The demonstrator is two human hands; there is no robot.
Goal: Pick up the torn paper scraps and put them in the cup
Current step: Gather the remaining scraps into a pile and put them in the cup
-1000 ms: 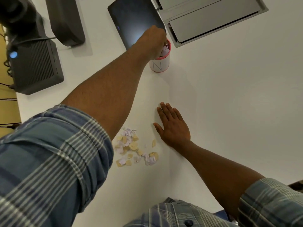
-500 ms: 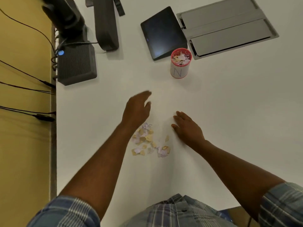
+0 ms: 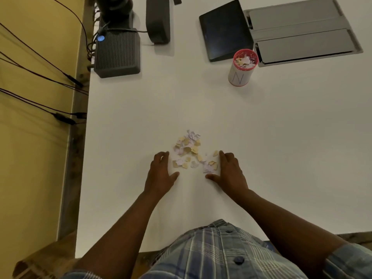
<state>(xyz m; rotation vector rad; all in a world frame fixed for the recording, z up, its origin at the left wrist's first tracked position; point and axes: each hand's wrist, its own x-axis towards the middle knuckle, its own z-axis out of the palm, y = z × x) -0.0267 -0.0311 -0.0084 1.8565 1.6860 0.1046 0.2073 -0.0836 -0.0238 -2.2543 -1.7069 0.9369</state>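
Note:
A small heap of torn paper scraps (image 3: 190, 152), tan and pale lilac, lies on the white table (image 3: 281, 137) in front of me. My left hand (image 3: 160, 174) rests on the table at the heap's left edge, fingers apart and empty. At the right edge of the scraps sits my right hand (image 3: 230, 172), also spread, fingertips touching the nearest pieces. The cup (image 3: 242, 67), white with a red rim and an "N" on its side, stands upright far back right, holding several scraps.
A black tablet (image 3: 225, 29) and a grey recessed panel (image 3: 302, 31) lie behind the cup. A dark ribbed box (image 3: 116, 53) with a blue light and a grey stand (image 3: 158, 19) sit back left. Cables (image 3: 40, 77) hang beyond the table's left edge.
My left hand drew back from over the cup to the near left side of the heap. My right hand shifted closer, cupping the heap's right side.

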